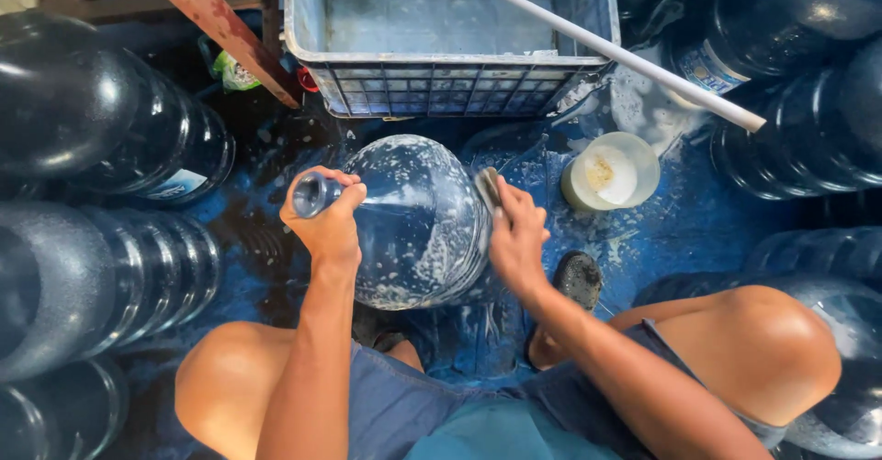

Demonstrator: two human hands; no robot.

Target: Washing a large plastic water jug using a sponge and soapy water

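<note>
Water jug (418, 226), a large clear blue bottle flecked with soap foam, lies on its side on the wet blue floor (698, 212) between my knees, its long axis running left to right. Its narrow neck points left and its rounded body swells toward the right and far side. To the far left, dark empty jugs (101, 138) lie stacked, well apart from my arms. My left hand (326, 221) is closed around the neck, fingers curled over the open mouth, so this hand steadies the left end. The jug's body sits directly between my two hands. My right hand (516, 235) presses against the jug's right flank, fingers bent over a small grey scrubbing pad (487, 184) pinched against the wall. Both hands touch the jug; the right is the one nearer the foamy body. Just right of that hand stands a pale round tub (611, 170) holding soap. Beyond the jug, on the far side, sits a grey plastic crate (441, 83), with a white pipe (625, 56) slanting across to the right.
</note>
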